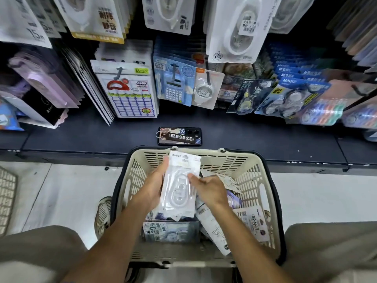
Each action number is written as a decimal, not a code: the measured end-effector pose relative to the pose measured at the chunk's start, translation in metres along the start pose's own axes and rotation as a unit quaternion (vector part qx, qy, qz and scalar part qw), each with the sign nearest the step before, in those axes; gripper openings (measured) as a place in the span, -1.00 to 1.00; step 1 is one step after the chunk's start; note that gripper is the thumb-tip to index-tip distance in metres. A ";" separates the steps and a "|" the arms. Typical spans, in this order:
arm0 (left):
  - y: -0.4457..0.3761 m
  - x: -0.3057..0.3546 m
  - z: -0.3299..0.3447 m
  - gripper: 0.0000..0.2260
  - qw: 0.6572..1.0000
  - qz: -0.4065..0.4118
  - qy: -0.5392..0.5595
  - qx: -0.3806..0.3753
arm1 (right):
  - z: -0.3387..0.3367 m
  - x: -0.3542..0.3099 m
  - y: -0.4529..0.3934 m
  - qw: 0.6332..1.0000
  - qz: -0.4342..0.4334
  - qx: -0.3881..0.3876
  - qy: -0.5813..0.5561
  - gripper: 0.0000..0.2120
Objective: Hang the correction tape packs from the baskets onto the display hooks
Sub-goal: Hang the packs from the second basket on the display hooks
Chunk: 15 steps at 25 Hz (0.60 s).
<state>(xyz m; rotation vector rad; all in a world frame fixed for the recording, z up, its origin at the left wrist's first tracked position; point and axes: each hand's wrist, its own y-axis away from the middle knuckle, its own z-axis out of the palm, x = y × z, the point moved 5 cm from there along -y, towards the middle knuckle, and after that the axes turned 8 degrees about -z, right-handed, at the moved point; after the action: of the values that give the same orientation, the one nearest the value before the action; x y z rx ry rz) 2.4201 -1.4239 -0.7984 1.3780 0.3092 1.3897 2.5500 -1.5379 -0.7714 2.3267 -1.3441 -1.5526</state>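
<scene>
A white correction tape pack (pixel 179 186) is held upright over the beige basket (pixel 257 180), near its far rim. It is gripped along its left edge by the left hand (pixel 152 187), whose fingers are hidden behind the pack, with only the thumb tip seen at the upper edge. The right edge is pinched by the fingertips of the right hand (pixel 210 190). The print at the pack's top is too small to be read. More packs (pixel 253 221) are piled in the basket, partly covered by both forearms and by one another. The basket's near rim is hidden in part by the arms. A phone (pixel 179 136) with a key tag lies on the dark shelf (pixel 81 135), just beyond the basket's far rim. Hanging packs (pixel 206 88) are seen on the display hooks (pixel 208 77) above; those at the top edge are cut off. A second basket (pixel 7 197) is cut off at the left edge.
</scene>
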 end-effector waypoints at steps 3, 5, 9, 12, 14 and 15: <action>0.004 -0.010 0.002 -0.48 0.999 0.031 -0.042 -0.004 | 0.015 0.000 -0.005 0.994 -0.081 0.055 0.038 -0.61; 0.002 -0.018 -0.002 -0.52 0.999 0.030 -0.035 0.018 | 0.035 0.011 -0.007 0.988 -0.003 0.011 -0.156 -0.75; 0.001 -0.041 -0.025 -0.43 0.995 -0.040 -0.072 0.055 | 0.065 0.026 -0.008 0.979 0.069 0.048 -0.188 -0.81; 0.000 -0.046 -0.053 -0.55 0.987 -0.036 -0.099 0.121 | 0.061 0.055 -0.020 0.987 0.133 0.075 -0.045 -0.75; 0.001 -0.044 -0.060 -0.56 0.984 -0.012 -0.112 0.139 | 0.065 0.072 -0.024 0.980 0.183 0.043 -0.064 -0.69; 0.001 -0.043 -0.061 -0.56 0.984 -0.005 -0.114 0.140 | 0.071 0.075 -0.025 0.975 0.190 0.025 -0.111 -0.72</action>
<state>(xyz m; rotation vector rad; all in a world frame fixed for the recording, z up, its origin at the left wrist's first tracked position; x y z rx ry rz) 2.3568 -1.4290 -0.8382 1.7485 0.3678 1.1974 2.5206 -1.5435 -0.8736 1.8111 -1.7689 -1.6984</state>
